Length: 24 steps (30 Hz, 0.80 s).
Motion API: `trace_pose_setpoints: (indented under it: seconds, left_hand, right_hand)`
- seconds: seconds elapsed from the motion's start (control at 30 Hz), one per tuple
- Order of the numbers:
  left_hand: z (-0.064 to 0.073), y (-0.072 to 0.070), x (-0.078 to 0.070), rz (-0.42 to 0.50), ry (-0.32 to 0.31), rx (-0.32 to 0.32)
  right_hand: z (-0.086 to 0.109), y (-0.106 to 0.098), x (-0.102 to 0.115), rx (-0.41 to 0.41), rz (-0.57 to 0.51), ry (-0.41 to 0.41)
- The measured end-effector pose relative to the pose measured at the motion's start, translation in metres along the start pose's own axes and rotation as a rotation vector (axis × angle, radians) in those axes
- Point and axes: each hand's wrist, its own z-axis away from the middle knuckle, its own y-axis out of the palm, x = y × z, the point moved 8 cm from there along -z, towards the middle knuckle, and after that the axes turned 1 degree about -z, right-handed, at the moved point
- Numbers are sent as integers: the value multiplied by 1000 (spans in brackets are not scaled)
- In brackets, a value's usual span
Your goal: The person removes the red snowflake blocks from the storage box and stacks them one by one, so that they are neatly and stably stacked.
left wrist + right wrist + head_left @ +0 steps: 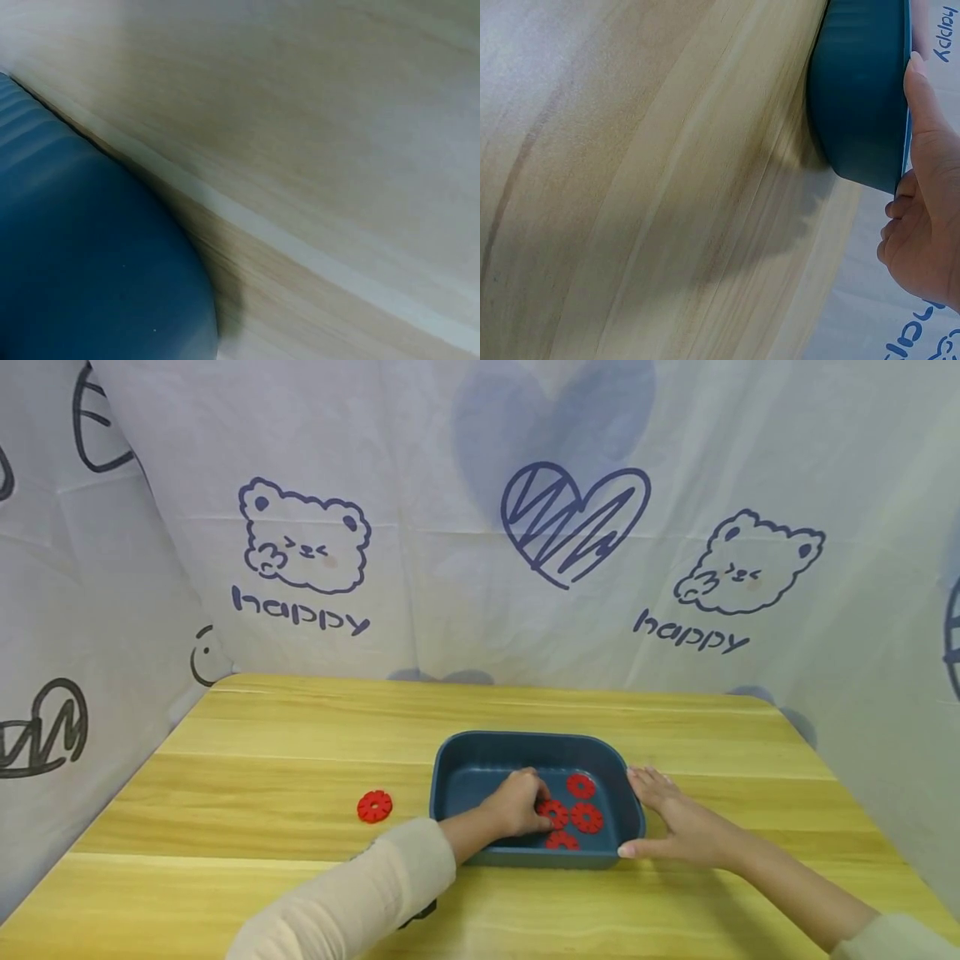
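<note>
Left hand (517,802): pinched red notched plastic disc (558,810)
Right hand (681,827): lay spread against blue rectangular plastic tray (536,858), probably steadying it

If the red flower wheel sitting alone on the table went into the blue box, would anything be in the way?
Yes. The blue box's left wall stands between that red wheel and the inside. The left forearm also crosses the near-left corner. Nothing else visible blocks it.
</note>
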Motion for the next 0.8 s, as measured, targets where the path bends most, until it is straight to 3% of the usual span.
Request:
trace_pose_setpoints:
  seconds: [0.2, 0.5, 0.8]
  left_hand:
    - [1, -8, 1, 58, 19, -27]
    - [10, -31, -8, 139, 213, -83]
    - [22, -50, -6, 162, 282, -136]
  right_hand:
    - [0, -1, 2, 0, 9, -16]
    - [0, -2, 1, -12, 17, -30]
    - [0, -2, 4, -12, 6, -34]
